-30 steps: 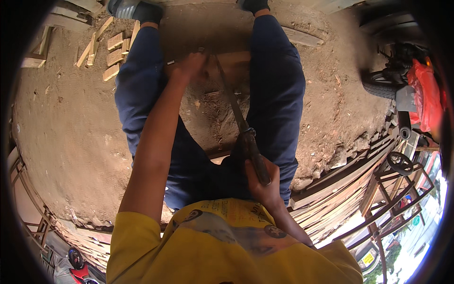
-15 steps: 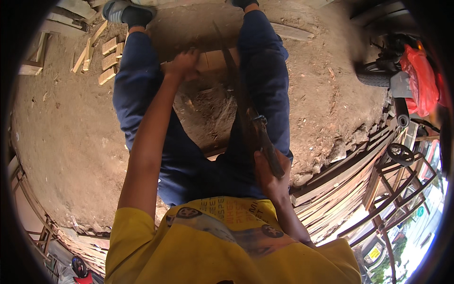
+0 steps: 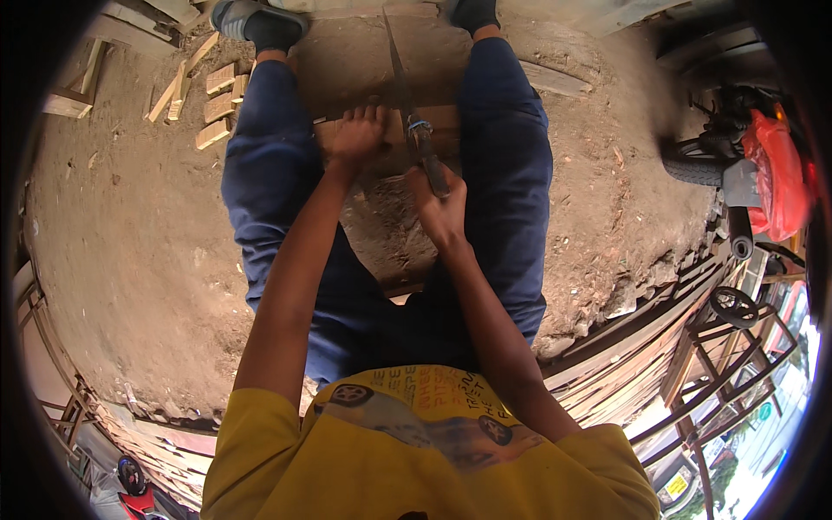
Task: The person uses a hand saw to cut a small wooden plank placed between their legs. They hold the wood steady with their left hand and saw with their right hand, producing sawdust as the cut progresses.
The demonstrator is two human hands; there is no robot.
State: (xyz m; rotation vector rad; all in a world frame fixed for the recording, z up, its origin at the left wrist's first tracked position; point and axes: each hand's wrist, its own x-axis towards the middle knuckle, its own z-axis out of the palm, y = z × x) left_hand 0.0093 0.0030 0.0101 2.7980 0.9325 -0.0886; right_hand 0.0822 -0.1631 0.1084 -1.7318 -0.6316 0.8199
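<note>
Seen from the person's own head, with 12 o'clock straight ahead, two bare hands work with a saw and a wooden board between spread knees in dark blue trousers (image 3: 511,208). The board (image 3: 444,118) lies crosswise at 12 o'clock, above the picture's middle; what supports it is unclear. The left hand (image 3: 357,136), at 11 o'clock, rests on the board with fingers bent and lying near one another; whether they grip it or only press down, I cannot tell. The right hand (image 3: 438,199), just below the board toward 12 o'clock, has its fingers wrapped round the handle of the saw (image 3: 397,65), whose narrow blade crosses the board and points to 12 o'clock, between the feet. The step in hand appears to be sawing across the board, the saw far forward in its stroke. The next move would seem to call for a straight pull toward 6 o'clock, the left hand steadying the wood, clear of the teeth. At 10 o'clock, short wood blocks (image 3: 219,107) and longer sticks (image 3: 178,92) lie on the dirt ground (image 3: 139,234).
</note>
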